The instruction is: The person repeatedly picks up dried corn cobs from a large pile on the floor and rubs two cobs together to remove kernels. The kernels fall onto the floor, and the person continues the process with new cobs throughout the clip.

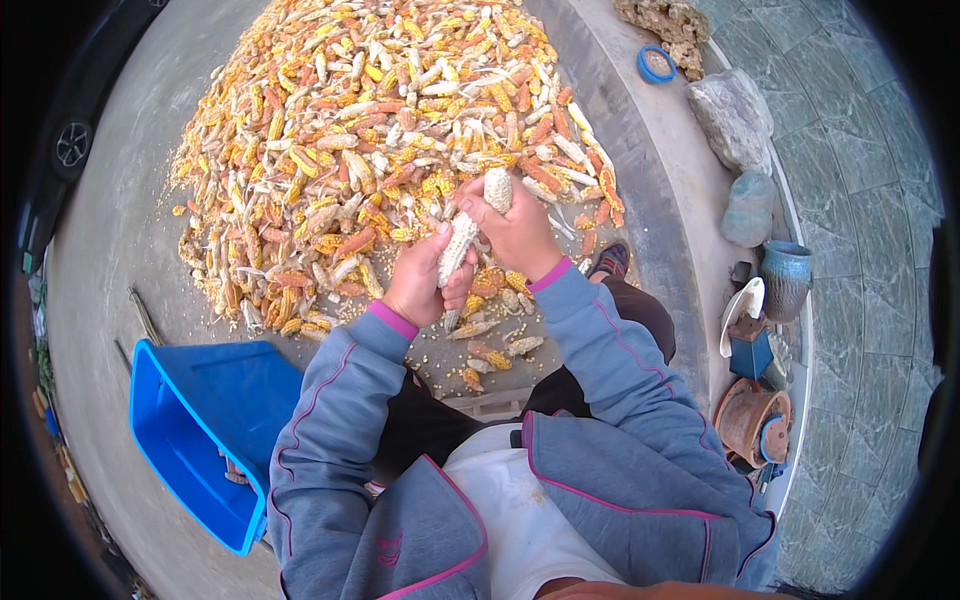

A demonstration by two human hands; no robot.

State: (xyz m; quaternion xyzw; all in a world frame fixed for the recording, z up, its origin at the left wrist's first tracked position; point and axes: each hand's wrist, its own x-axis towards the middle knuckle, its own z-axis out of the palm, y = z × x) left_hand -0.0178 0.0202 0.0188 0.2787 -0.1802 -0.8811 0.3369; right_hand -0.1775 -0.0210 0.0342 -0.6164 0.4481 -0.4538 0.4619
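Observation:
My left hand (433, 279) is closed around a pale corn cob (458, 251), held at a slant. Up and to the right of it, my right hand (519, 223) grips a second whitish cob (497, 190), its blunt end pointing up. Both hands are close together above the near edge of a large heap of corn cobs (360, 150), yellow, orange and white. Fingers hide parts of both cobs. Loose kernels and a few cobs, one of them yellow and orange (489, 355), lie on the concrete between my legs.
A blue plastic bin (225, 390) lies tipped on its side at the left, a few cobs inside. Along the raised ledge at the right stand rocks (729, 120), a blue bowl (656, 64), a glazed pot (786, 281) and clay planters (750, 424). My shoe (613, 259) is beside the heap.

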